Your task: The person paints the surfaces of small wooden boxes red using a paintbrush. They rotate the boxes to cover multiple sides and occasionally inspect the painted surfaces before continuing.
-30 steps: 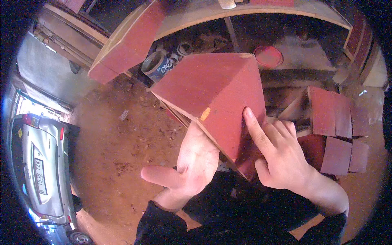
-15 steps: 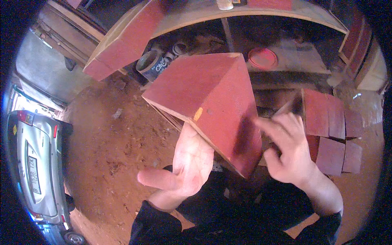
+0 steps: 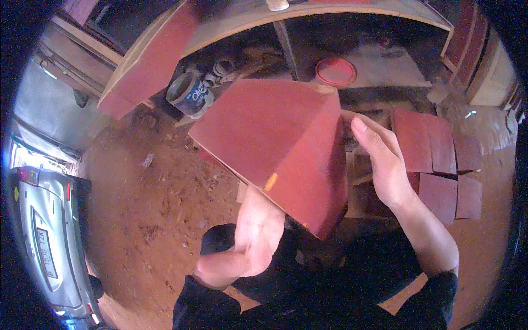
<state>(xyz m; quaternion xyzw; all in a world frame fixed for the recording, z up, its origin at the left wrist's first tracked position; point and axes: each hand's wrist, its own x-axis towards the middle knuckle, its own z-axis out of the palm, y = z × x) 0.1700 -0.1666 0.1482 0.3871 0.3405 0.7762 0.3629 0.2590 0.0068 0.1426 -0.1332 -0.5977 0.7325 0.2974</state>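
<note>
A red-painted wooden box with pale raw edges and a small yellow patch on one edge is held up before me. My left hand holds it from below; its fingers disappear under the box and its thumb sticks out to the left. At the box's far right corner is my right hand, open, with the thumb raised and apart. Its fingertips run behind the corner, and whether they press on the wood I cannot tell.
Several red blocks lie together at the right. A paint bucket and a round red lid are beyond the box. A curved-looking bench spans the far side, with a red panel at its left. A silver car stands at the left.
The box has turned slightly, showing more of its upper face. My right hand has moved up from its right face to the far corner, with the thumb now raised. The view has shifted a little.
</note>
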